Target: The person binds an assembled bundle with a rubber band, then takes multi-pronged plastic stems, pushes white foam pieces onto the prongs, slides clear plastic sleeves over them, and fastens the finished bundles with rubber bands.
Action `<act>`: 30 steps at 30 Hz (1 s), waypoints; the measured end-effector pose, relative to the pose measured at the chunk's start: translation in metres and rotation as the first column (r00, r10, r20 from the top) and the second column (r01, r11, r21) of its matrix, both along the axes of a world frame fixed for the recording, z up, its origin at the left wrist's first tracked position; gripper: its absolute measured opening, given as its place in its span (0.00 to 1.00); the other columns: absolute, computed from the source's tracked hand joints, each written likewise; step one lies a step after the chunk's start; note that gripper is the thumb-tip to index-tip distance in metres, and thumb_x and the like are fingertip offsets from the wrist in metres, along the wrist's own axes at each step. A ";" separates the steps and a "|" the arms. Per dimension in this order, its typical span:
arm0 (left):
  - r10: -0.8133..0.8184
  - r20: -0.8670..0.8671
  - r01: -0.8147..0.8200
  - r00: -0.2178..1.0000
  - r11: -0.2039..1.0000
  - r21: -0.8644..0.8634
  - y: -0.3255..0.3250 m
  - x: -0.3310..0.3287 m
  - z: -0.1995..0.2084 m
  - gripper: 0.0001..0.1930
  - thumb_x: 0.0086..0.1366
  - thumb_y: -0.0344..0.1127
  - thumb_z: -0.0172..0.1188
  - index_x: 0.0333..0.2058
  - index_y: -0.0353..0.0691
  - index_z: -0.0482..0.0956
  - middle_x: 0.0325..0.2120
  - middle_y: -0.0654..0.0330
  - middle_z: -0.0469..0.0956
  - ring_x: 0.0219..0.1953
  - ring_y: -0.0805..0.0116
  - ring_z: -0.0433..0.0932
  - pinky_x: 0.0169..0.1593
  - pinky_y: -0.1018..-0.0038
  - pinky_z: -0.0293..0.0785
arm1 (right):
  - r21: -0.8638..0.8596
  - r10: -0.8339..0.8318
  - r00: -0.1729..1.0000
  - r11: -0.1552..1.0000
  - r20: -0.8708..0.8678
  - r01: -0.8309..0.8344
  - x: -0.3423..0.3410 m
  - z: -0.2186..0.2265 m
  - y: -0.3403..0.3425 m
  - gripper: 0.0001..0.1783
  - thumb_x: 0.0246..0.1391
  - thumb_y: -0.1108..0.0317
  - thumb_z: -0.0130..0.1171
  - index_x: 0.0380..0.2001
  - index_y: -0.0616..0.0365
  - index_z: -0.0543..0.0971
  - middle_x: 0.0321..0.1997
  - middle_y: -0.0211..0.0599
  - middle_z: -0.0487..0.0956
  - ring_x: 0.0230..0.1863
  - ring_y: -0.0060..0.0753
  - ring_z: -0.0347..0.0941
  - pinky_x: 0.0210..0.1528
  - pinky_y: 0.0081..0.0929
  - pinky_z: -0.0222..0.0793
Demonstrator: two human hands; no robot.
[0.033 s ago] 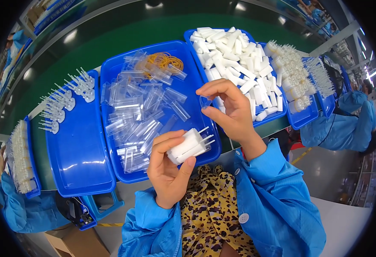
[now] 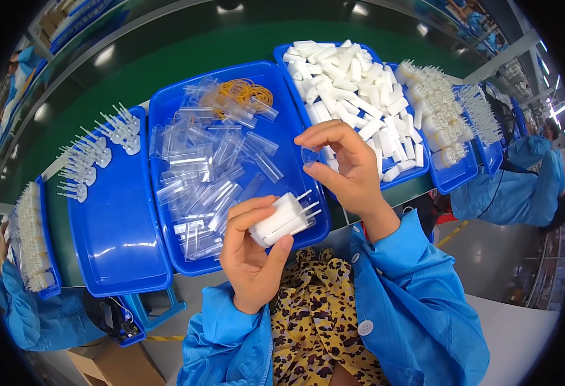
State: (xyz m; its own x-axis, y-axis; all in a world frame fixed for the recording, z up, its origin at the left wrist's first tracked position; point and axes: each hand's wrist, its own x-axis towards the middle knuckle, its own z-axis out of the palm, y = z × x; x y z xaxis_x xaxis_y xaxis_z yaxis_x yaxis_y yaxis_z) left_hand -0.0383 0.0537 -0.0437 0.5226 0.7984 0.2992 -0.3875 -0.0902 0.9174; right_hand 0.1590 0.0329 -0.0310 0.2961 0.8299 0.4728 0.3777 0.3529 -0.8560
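The left hand (image 2: 255, 260) is gripping a matte white, slim-pronged bundle (image 2: 273, 222) above a glossy blue tray (image 2: 289, 138); the right hand (image 2: 350, 164) is pinching a thin transparent piece (image 2: 308, 156). Clear plastic sleeves (image 2: 195, 164) are cluttering the tray, green tabletop (image 2: 218, 35) stretching behind.

Bare and curled in a grasp, the left hand (image 2: 245, 262) sits at 7 o'clock, its thumb angled toward 1 o'clock, the left forearm (image 2: 228, 321) rising behind it from the same hour. Higher, at 2 o'clock, the right hand (image 2: 352, 167) forms a pinch, thumb pointing toward 10 o'clock; the right forearm (image 2: 401, 257) slants in from between 4 and 5.
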 end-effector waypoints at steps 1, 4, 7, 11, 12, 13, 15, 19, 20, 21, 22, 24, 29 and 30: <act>0.020 -0.007 -0.020 1.000 1.000 0.011 -0.001 0.001 0.001 0.18 0.59 0.21 0.60 0.48 0.32 0.69 0.51 0.50 0.65 0.52 0.62 0.70 0.54 0.69 0.72 | 0.045 0.036 0.999 0.998 -0.034 -0.034 0.001 0.000 -0.003 0.14 0.44 0.78 0.61 0.38 0.60 0.76 0.43 0.38 0.78 0.46 0.31 0.72 0.46 0.25 0.66; 0.053 -0.013 -0.052 0.999 0.999 0.014 -0.005 0.004 0.000 0.16 0.58 0.21 0.61 0.46 0.32 0.72 0.51 0.50 0.66 0.52 0.62 0.71 0.52 0.69 0.73 | 0.057 0.085 0.987 0.995 -0.137 -0.078 0.003 0.001 -0.018 0.13 0.50 0.77 0.58 0.41 0.64 0.75 0.45 0.41 0.75 0.48 0.31 0.71 0.49 0.26 0.66; 0.084 -0.045 -0.081 0.995 0.994 0.070 -0.005 0.009 -0.001 0.14 0.57 0.21 0.61 0.43 0.32 0.74 0.50 0.50 0.66 0.51 0.61 0.71 0.51 0.70 0.74 | 0.063 0.099 0.927 0.995 -0.362 -0.081 0.007 0.003 -0.043 0.16 0.57 0.74 0.53 0.49 0.66 0.74 0.45 0.38 0.71 0.46 0.27 0.71 0.45 0.20 0.67; 0.120 -0.064 -0.114 0.991 0.989 0.091 -0.006 0.017 0.001 0.13 0.57 0.21 0.62 0.42 0.33 0.76 0.50 0.50 0.66 0.51 0.61 0.71 0.50 0.71 0.75 | -0.078 0.105 0.946 0.988 -0.306 -0.135 0.007 0.015 -0.068 0.20 0.58 0.75 0.50 0.54 0.66 0.72 0.40 0.34 0.71 0.35 0.18 0.69 0.36 0.14 0.63; 0.125 -0.076 -0.117 0.989 0.987 0.106 -0.005 0.019 0.000 0.13 0.57 0.21 0.63 0.42 0.33 0.76 0.50 0.50 0.66 0.50 0.61 0.71 0.49 0.71 0.75 | -0.166 0.126 0.912 0.965 -0.391 -0.204 0.000 0.023 -0.069 0.20 0.58 0.75 0.50 0.54 0.66 0.72 0.39 0.32 0.72 0.34 0.15 0.67 0.34 0.13 0.62; 0.126 -0.083 -0.115 0.989 0.986 0.123 -0.004 0.020 0.000 0.14 0.56 0.21 0.63 0.43 0.33 0.76 0.50 0.50 0.66 0.50 0.61 0.71 0.49 0.71 0.75 | -0.243 0.133 0.872 0.931 -0.472 -0.273 -0.005 0.026 -0.070 0.20 0.58 0.75 0.50 0.55 0.65 0.72 0.39 0.31 0.72 0.33 0.13 0.66 0.32 0.13 0.60; 0.142 -0.094 -0.126 0.985 0.980 0.157 -0.005 0.022 0.002 0.14 0.56 0.21 0.63 0.43 0.33 0.77 0.49 0.49 0.67 0.50 0.60 0.72 0.49 0.70 0.75 | -0.242 0.140 0.865 0.927 -0.482 -0.285 -0.008 0.029 -0.070 0.20 0.59 0.74 0.50 0.55 0.64 0.71 0.38 0.27 0.72 0.30 0.09 0.63 0.28 0.11 0.57; 0.256 -0.148 -0.199 0.955 0.926 0.321 -0.001 0.025 0.000 0.16 0.53 0.19 0.64 0.42 0.32 0.78 0.47 0.48 0.69 0.48 0.57 0.73 0.49 0.69 0.73 | -0.307 0.162 0.852 0.886 -0.498 -0.348 -0.011 0.029 -0.073 0.19 0.60 0.72 0.52 0.55 0.62 0.71 0.36 0.24 0.72 0.27 0.07 0.63 0.26 0.09 0.57; 0.276 -0.160 -0.208 0.948 0.915 0.346 -0.003 0.025 0.002 0.17 0.52 0.19 0.64 0.43 0.33 0.78 0.46 0.47 0.71 0.48 0.55 0.73 0.49 0.68 0.72 | -0.293 0.171 0.831 0.882 -0.530 -0.369 -0.013 0.030 -0.076 0.19 0.60 0.72 0.51 0.55 0.61 0.71 0.36 0.25 0.73 0.28 0.08 0.64 0.27 0.09 0.58; 0.232 -0.214 -0.133 0.949 0.908 0.396 -0.001 0.021 0.002 0.18 0.53 0.18 0.62 0.44 0.32 0.75 0.49 0.47 0.67 0.51 0.56 0.70 0.53 0.67 0.70 | -0.278 0.181 0.808 0.878 -0.560 -0.390 -0.014 0.032 -0.076 0.19 0.60 0.71 0.51 0.54 0.61 0.71 0.36 0.26 0.73 0.28 0.09 0.65 0.28 0.09 0.60; 0.227 -0.212 -0.132 0.950 0.912 0.388 -0.005 0.018 0.001 0.17 0.54 0.18 0.62 0.44 0.32 0.76 0.49 0.48 0.67 0.51 0.56 0.70 0.53 0.67 0.70 | -0.263 0.188 0.816 0.886 -0.547 -0.380 -0.015 0.031 -0.078 0.19 0.60 0.71 0.51 0.54 0.61 0.71 0.36 0.26 0.73 0.28 0.09 0.65 0.28 0.09 0.60; 0.219 -0.198 -0.126 0.955 0.910 0.396 -0.009 0.018 0.001 0.16 0.54 0.19 0.62 0.43 0.32 0.76 0.49 0.48 0.67 0.51 0.57 0.70 0.53 0.68 0.70 | -0.218 0.213 0.771 0.884 -0.600 -0.414 -0.016 0.027 -0.079 0.17 0.61 0.71 0.50 0.53 0.61 0.72 0.37 0.28 0.73 0.30 0.11 0.67 0.30 0.10 0.63; 0.095 -0.154 -0.070 0.984 0.985 0.156 -0.011 0.016 -0.001 0.13 0.56 0.21 0.63 0.41 0.35 0.77 0.50 0.49 0.67 0.51 0.59 0.71 0.51 0.68 0.71 | -0.249 0.172 0.756 0.879 -0.631 -0.407 -0.019 0.023 -0.081 0.18 0.60 0.70 0.52 0.52 0.63 0.73 0.37 0.32 0.75 0.30 0.14 0.68 0.32 0.14 0.65; 0.092 -0.161 -0.067 0.983 0.986 0.151 -0.009 0.018 -0.002 0.13 0.56 0.21 0.63 0.41 0.35 0.77 0.50 0.49 0.67 0.51 0.59 0.71 0.51 0.68 0.71 | -0.257 0.165 0.770 0.882 -0.616 -0.395 -0.018 0.023 -0.079 0.18 0.59 0.70 0.53 0.52 0.63 0.73 0.37 0.32 0.76 0.30 0.14 0.68 0.32 0.13 0.65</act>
